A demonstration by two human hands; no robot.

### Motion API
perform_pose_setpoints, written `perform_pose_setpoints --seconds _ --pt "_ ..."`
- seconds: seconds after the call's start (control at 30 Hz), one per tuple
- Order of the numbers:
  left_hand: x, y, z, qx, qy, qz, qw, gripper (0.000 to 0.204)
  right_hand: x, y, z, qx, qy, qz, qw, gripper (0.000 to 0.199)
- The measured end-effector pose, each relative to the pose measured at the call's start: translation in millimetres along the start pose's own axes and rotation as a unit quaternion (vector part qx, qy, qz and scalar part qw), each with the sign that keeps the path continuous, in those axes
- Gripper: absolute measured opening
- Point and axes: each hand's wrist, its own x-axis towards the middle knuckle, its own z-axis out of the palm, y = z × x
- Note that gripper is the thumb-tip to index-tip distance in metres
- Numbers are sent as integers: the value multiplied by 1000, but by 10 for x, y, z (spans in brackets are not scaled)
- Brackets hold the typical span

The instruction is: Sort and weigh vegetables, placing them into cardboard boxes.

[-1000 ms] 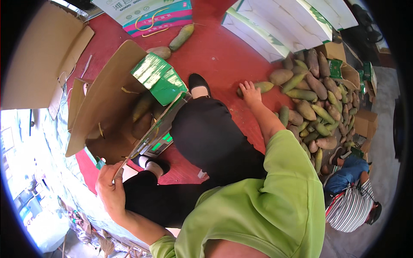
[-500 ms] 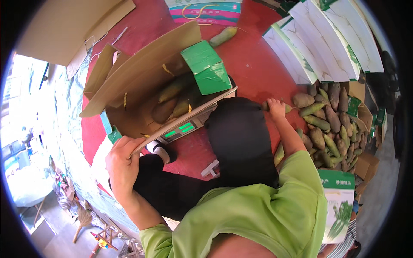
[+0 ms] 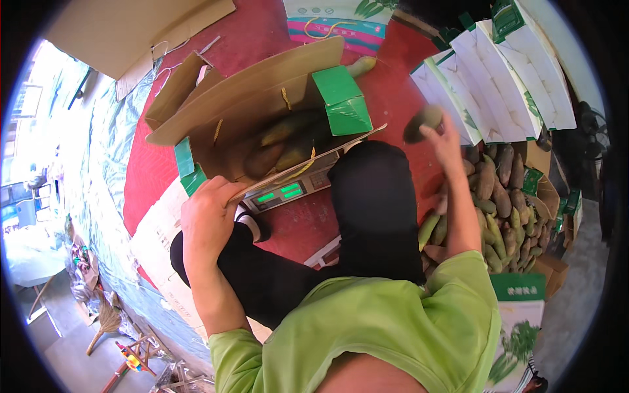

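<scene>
Right hand [image 3: 444, 145] raised, fingers pinching one greenish-brown oblong tuber [image 3: 422, 123] above the red floor [image 3: 393, 98]. Left hand [image 3: 211, 213] gripping the open brown cardboard box [image 3: 262, 111] on the scale [image 3: 283, 193]. Several tubers already inside; large heap [image 3: 504, 203] left unpacked.

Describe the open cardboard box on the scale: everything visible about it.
The cardboard box is plain brown inside with green printed outer faces, one green flap folded up at its right end. It sits tilted on a scale with lit green displays, flaps spread wide open. Yellow cord handles hang from its walls. Several long green-brown vegetables lie inside. The left hand grips its near flap edge; the right hand is apart from it, holding another vegetable.
</scene>
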Motion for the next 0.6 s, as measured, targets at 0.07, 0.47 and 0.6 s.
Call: perform_pose_setpoints --seconds 0.07,0.47,0.6 --pt "-7 22 -10 -6 6 -1 1000 15 96 -805 23 -11 -22 -39 999 57" --pt "-48 -17 -25 5 9 3 1000 15 269 -2790 1278 9 -243 -343 907 54" --pt "-32 14 -24 8 -1 -1 1000 16 307 -2520 1987 -173 -337 -358 853 60"
